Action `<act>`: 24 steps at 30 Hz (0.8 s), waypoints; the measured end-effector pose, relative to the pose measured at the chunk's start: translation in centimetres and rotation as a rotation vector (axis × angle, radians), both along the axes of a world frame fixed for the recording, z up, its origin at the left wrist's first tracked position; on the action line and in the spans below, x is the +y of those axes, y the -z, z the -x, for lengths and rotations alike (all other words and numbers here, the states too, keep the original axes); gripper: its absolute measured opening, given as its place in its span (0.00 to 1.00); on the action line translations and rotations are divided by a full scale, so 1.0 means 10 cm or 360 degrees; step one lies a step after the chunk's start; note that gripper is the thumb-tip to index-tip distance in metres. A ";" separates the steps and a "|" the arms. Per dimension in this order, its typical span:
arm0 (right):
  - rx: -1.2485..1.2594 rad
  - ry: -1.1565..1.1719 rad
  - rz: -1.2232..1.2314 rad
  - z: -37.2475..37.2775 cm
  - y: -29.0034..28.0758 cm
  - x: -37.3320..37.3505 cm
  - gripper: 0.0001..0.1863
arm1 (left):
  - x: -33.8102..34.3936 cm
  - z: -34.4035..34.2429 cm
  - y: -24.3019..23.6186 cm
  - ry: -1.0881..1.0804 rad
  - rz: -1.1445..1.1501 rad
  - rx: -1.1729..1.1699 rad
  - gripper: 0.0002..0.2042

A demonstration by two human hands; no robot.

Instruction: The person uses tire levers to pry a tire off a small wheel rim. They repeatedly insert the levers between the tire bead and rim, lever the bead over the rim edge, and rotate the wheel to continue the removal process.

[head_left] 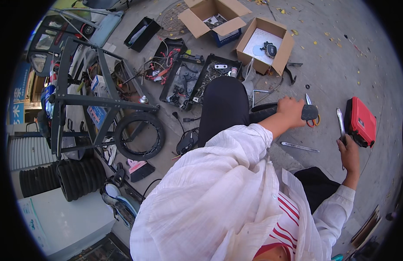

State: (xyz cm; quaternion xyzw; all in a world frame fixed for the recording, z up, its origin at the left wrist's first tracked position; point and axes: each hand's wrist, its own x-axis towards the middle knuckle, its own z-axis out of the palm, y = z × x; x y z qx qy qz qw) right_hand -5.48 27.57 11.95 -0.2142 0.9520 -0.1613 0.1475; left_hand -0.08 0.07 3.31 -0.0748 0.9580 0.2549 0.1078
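Observation:
My left hand [291, 112] is closed over a curved black rubber piece [263, 114] that looks like a tyre; my forearm hides part of it. Beside the fingers sits a dark rounded block [310, 112], and I cannot tell whether it belongs to the same piece. Orange-handled scissors [313, 122] lie partly under that block. In my right hand [350, 153] is a silver metal bar [340, 121] like a tyre lever, pointing away from me. A second silver lever [299, 147] lies on the ground between my hands. A red and black case [361, 122] stands just right of my right hand.
Black trays [184, 82] of parts and two open cardboard boxes [266, 41] stand ahead. Leftward are a dark metal frame [90, 102], a loose tyre [140, 135], stacked tyres [81, 176], a pink brush [140, 169] and a white box [66, 222]. A black ring [307, 86] lies beyond the scissors.

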 end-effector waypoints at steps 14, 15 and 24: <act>0.0007 -0.0057 -0.0023 -0.08 -0.02 0.02 0.13 | 0.18 -0.08 0.06 0.0115 0.0059 0.0005 0.25; -0.0029 -0.0048 -0.0073 -0.06 -0.03 0.04 0.13 | 0.18 -0.07 0.03 0.0120 0.0080 -0.0001 0.26; 0.0093 0.0051 -0.0038 0.08 0.14 0.35 0.15 | 0.20 -0.03 -0.11 -0.0013 0.0107 -0.0067 0.39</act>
